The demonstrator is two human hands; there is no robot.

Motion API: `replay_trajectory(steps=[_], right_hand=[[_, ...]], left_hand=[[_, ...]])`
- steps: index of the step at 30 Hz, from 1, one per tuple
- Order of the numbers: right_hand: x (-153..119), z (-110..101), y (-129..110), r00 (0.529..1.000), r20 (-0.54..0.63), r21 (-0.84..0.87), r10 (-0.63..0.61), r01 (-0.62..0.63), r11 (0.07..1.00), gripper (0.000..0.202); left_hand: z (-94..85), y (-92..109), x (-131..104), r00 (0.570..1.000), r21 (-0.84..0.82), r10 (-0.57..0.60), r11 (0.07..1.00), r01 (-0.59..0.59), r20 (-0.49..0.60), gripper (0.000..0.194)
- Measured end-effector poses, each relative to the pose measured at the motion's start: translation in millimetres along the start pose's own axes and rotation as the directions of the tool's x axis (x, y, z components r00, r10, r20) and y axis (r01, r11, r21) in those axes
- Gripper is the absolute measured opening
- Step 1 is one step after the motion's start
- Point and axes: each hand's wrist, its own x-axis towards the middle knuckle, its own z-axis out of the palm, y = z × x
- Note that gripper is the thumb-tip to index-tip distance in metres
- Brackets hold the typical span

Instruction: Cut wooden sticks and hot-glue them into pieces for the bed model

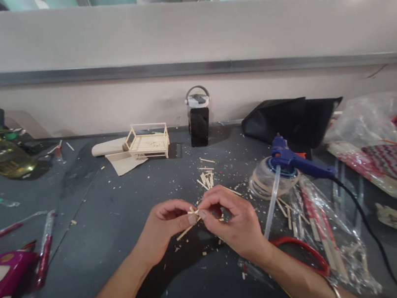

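Above the middle of the dark table, my left hand [170,221] and my right hand [231,216] meet fingertip to fingertip. Both pinch small pale wooden sticks [185,232]; one long stick slants down to the left beneath my fingers, and short pieces show between the fingertips. How the pieces join is hidden by my fingers. Just beyond my right hand lies a loose pile of cut sticks [206,180]. A little bed-like frame built of such sticks [148,140] stands farther back, left of centre.
A blue glue gun [293,159] with a clear glue stick rests on a round plastic container [259,180], its black cord [365,216] trailing right. Red-handled scissors [310,247] lie by my right forearm. A phone [200,126] leans at the back; a magenta tool [10,276] lies left.
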Motion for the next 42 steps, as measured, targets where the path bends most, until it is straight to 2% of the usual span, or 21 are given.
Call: replay_trajectory(steps=[11, 14, 16, 21, 28, 33, 42], right_hand=[[-0.9, -0.3, -0.7, 0.999, 0.02, 0.029, 0.034, -0.034, 0.999, 0.01], [-2.1, -1.8, 0.9, 0.996, 0.053, 0.065, 0.077, -0.08, 0.995, 0.008], [-3.2, -2.8, 1.9, 0.992, 0.065, 0.086, 0.106, -0.111, 0.99, 0.014], [-3.8, -2.4, 6.2, 0.978, 0.085, 0.105, 0.188, -0.197, 0.975, 0.019], [-4.5, 4.7, 11.0, 0.95, 0.076, 0.087, 0.303, -0.309, 0.947, 0.013], [-5.2, 7.1, 10.3, 0.949, 0.078, 0.063, 0.306, -0.311, 0.948, 0.007], [-5.1, 8.4, 13.0, 0.942, 0.068, 0.099, 0.328, -0.333, 0.938, 0.011]], left_hand=[[-2.3, 0.8, 1.0, 1.0, 0.0, -0.007, 1.0, 0.007, 0.024, 0.012], [-3.3, 1.5, 1.0, 0.999, -0.01, -0.011, 1.0, 0.012, 0.039, 0.011], [-3.6, 1.6, 1.1, 0.999, -0.025, -0.015, 1.0, 0.016, 0.049, 0.012], [-4.2, -1.3, 2.6, 0.999, -0.146, -0.03, 0.989, 0.035, 0.038, 0.014], [-5.4, -9.2, 6.4, 0.997, -0.323, -0.076, 0.944, 0.068, -0.012, 0.014], [-2.9, -10.4, 5.7, 0.996, -0.32, -0.084, 0.945, 0.075, -0.014, 0.013], [2.5, -4.5, 3.7, 0.996, -0.261, -0.086, 0.962, 0.082, -0.004, 0.014]])
